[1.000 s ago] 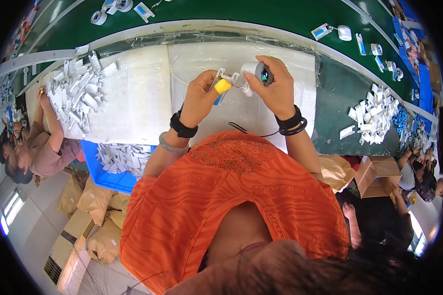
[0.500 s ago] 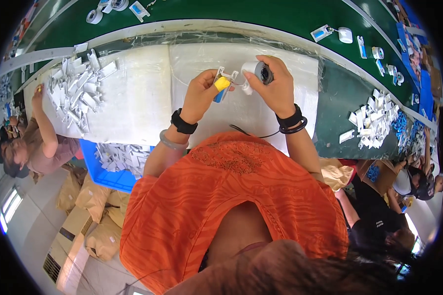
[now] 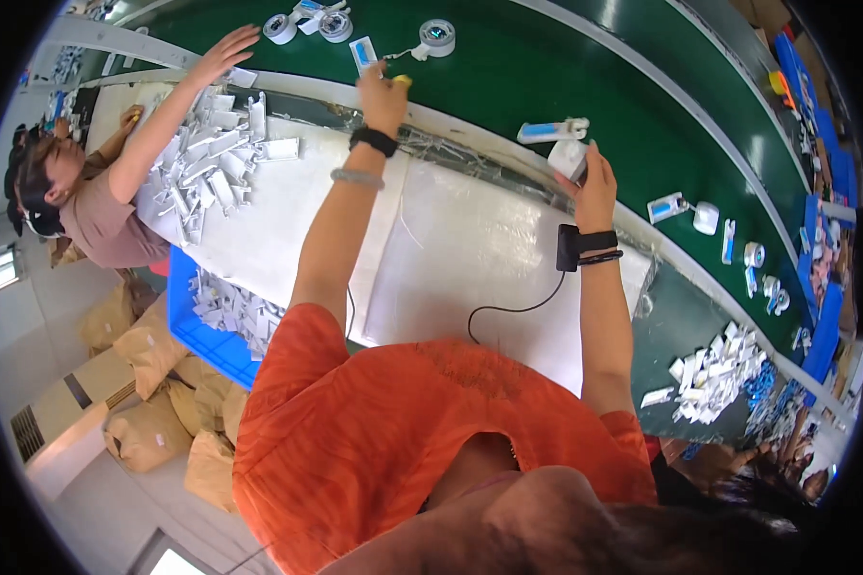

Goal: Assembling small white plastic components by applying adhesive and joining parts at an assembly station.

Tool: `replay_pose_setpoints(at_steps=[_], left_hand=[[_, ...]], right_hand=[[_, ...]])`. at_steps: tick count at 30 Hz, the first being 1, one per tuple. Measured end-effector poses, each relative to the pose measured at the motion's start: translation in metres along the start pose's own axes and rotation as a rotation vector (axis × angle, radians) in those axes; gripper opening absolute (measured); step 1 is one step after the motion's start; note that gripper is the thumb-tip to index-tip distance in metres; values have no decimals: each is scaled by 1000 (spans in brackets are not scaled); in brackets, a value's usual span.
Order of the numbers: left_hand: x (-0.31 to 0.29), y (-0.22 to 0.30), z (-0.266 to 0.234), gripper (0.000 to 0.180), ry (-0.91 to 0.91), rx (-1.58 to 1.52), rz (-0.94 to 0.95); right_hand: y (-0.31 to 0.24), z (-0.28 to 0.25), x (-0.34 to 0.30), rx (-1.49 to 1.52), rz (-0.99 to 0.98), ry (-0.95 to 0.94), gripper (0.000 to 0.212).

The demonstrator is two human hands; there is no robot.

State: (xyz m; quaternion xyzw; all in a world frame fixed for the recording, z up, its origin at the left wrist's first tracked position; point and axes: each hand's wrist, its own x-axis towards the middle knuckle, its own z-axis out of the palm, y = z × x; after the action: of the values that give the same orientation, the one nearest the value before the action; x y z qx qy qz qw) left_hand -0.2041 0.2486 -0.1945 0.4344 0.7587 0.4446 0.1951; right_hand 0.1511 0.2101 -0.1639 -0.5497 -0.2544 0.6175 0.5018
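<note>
My left hand (image 3: 384, 103) reaches far forward over the green conveyor belt (image 3: 489, 91). Its fingertips are at the near end of a flat white-and-blue piece (image 3: 362, 56), joined by a short cord to a round white unit (image 3: 437, 36). The thumb, with a yellow cover (image 3: 403, 81), stands apart from the fingers. Farther right, my right hand (image 3: 596, 187) grips a white cylindrical unit (image 3: 568, 159) at the belt's near edge. A white-and-blue rectangular piece (image 3: 551, 131) lies against that unit; the link between them is hidden.
A pile of white plastic parts (image 3: 211, 158) covers the worktable's left; another pile (image 3: 717, 374) lies right. A blue bin (image 3: 211, 350) of white parts stands below. A co-worker's arm (image 3: 177, 110) reaches toward the belt at left. More units (image 3: 706, 218) sit on the belt.
Both hands have left the white mat and moved forward to the belt, the left also leftward. The right hand brought the cylindrical unit along; the left let go of its flat piece. The view has turned.
</note>
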Motion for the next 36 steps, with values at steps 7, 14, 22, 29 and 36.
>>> replay_pose_setpoints(at_steps=[7, 14, 22, 29, 36], left_hand=[[69, -51, -7, 30, 127, 658, 505], [17, 13, -16, 22, -516, -173, 217], [-119, 106, -60, 47, -1560, -660, -15], [-172, 101, -72, 47, -1766, -634, -239], [-223, 85, -84, 52, -1366, -721, -598]], right_hand=[[23, -3, -3, -230, -49, -111, 36], [19, 20, -66, -537, -243, -331, 18], [-21, 34, -118, -957, -828, -593, 43], [17, -3, -170, -265, 143, -1009, 22], [-2, -18, -201, -673, -13, -706, 20]])
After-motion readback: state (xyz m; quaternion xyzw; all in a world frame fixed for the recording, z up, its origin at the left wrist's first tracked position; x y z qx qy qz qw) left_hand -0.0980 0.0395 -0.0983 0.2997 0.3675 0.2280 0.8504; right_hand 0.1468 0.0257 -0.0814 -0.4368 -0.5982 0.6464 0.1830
